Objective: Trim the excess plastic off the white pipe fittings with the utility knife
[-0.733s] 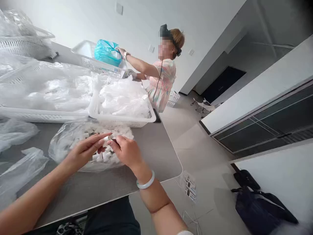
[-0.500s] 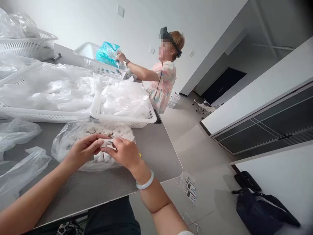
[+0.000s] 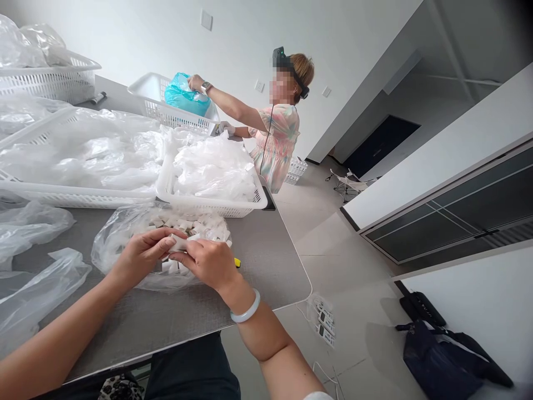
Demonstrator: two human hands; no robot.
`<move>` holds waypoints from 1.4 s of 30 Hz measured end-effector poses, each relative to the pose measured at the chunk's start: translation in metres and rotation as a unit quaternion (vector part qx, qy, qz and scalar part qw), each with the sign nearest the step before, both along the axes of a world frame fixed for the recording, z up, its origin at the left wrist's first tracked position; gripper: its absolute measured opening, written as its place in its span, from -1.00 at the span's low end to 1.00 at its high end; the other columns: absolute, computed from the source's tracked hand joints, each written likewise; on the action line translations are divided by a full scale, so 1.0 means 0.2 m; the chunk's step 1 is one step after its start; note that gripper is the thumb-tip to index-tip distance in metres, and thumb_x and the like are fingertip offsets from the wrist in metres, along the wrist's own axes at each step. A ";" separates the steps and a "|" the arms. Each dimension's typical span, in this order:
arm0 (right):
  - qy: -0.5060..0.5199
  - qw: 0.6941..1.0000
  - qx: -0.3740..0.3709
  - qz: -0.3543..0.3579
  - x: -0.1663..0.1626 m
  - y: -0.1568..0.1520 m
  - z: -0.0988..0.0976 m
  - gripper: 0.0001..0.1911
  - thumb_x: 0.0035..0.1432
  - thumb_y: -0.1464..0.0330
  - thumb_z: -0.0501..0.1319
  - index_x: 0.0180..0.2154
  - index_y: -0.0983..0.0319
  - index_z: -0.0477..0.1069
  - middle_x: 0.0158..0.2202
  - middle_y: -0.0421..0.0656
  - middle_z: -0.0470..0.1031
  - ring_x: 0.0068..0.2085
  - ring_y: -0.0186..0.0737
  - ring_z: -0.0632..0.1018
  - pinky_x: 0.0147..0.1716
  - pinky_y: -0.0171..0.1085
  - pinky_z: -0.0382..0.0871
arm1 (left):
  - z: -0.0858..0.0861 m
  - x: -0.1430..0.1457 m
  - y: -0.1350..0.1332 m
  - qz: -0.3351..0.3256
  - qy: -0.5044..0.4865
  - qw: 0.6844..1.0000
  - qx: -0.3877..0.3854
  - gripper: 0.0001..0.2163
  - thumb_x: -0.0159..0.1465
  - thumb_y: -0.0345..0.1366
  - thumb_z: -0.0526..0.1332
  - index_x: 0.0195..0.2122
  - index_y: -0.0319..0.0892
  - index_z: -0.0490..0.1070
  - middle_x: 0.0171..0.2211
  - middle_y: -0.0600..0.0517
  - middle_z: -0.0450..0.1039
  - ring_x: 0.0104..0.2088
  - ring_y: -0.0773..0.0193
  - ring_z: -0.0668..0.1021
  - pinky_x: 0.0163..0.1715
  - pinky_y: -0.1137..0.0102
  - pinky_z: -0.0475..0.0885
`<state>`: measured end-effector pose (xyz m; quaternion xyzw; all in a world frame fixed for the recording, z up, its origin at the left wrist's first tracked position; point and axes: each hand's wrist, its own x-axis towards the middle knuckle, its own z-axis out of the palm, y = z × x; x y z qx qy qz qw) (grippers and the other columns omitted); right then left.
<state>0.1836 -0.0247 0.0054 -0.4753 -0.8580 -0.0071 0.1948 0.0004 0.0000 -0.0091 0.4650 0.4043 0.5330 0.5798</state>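
step: two-handed work on small white piece [image 3: 178, 243], apparently mid-handling | grip: left hand [image 3: 144, 255] and right hand [image 3: 212, 261] both pinch it, fingers closed | loc: above clear plastic bag [image 3: 106, 244] of similar pieces | next: likely needs steady opposed pinch | surface: gray table [image 3: 270, 255], white perforated basket [image 3: 233, 209] beyond bag | room: co-worker [image 3: 277, 136] at teal bag [image 3: 187, 101], pale wall [image 3: 145, 33]

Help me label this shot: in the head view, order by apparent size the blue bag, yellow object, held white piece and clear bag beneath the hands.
Clear bag
Blue bag, farther off
White piece, partly covered
Yellow object, partly hidden
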 end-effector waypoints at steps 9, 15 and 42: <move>-0.029 0.999 -0.039 0.007 -0.01 -0.02 0.04 -0.55 0.55 0.07 0.10 -0.27 0.20 0.56 -0.47 -0.18 0.55 -0.39 -0.28 0.60 -0.47 -0.38 0.27 | 0.06 0.00 -0.01 -0.039 0.126 0.989 0.060 -0.73 0.15 0.01 0.42 -0.35 -0.09 0.70 -0.73 0.15 0.02 -0.68 0.31 0.11 -0.71 0.38 0.07; -0.009 0.988 -0.091 -0.128 0.12 0.03 0.11 -0.54 0.59 0.10 0.02 -0.21 0.21 0.54 -0.35 -0.11 0.56 -0.33 -0.24 0.58 -0.49 -0.35 0.25 | 0.03 -0.01 0.01 -0.025 0.087 0.996 0.002 -0.66 0.16 0.09 0.43 -0.28 -0.09 0.69 -0.64 0.06 0.22 -0.62 0.24 0.27 -0.68 0.36 0.19; 0.495 0.843 -0.202 -0.055 -0.05 0.13 -0.13 -0.58 0.47 0.21 -0.02 -0.05 0.22 0.57 -0.34 -0.11 0.62 -0.39 -0.22 0.65 -0.35 -0.27 0.63 | -0.04 0.06 -0.04 0.019 0.116 0.993 0.002 -0.54 0.11 0.20 0.41 -0.23 -0.09 0.50 -0.47 0.09 0.41 -0.48 0.25 0.46 -0.46 0.39 0.42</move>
